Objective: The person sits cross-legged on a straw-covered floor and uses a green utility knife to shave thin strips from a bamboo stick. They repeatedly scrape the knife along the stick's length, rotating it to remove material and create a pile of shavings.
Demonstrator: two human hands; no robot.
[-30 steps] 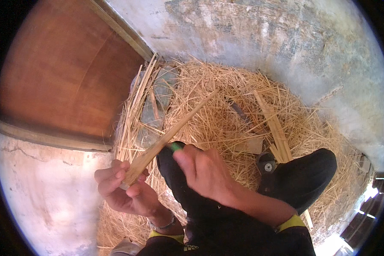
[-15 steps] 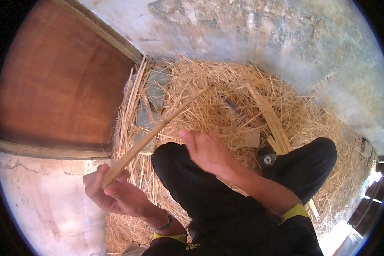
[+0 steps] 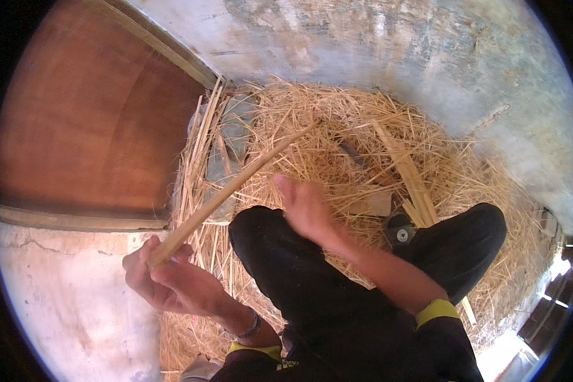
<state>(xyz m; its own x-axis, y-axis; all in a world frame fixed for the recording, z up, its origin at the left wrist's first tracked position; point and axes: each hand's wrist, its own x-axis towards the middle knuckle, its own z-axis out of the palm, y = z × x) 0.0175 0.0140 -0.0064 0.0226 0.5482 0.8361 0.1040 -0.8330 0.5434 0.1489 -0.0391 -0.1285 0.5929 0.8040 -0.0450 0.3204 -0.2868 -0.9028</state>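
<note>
A long, pale bamboo strip (image 3: 235,184) slants up and to the right from my left hand (image 3: 178,283), which is closed around its lower end. Its far tip lies over the heap of shavings. My right hand (image 3: 307,211) is just right of the strip's middle, above my bent knee. Motion smears its fingers, and whether it holds anything small cannot be made out. A gap shows between this hand and the strip.
Thin shavings (image 3: 293,102) cover the floor around my crossed legs. Split strips (image 3: 406,169) lean by my right knee, near a wooden block (image 3: 374,202) and a dark, flat piece (image 3: 350,153). More strips (image 3: 200,143) lie beside the brown door (image 3: 95,121). A stained wall (image 3: 388,44) stands behind.
My right hand has shifted slightly up and stays blurred. The strip in my left hand has tilted a little, its far tip slightly higher and further right.
</note>
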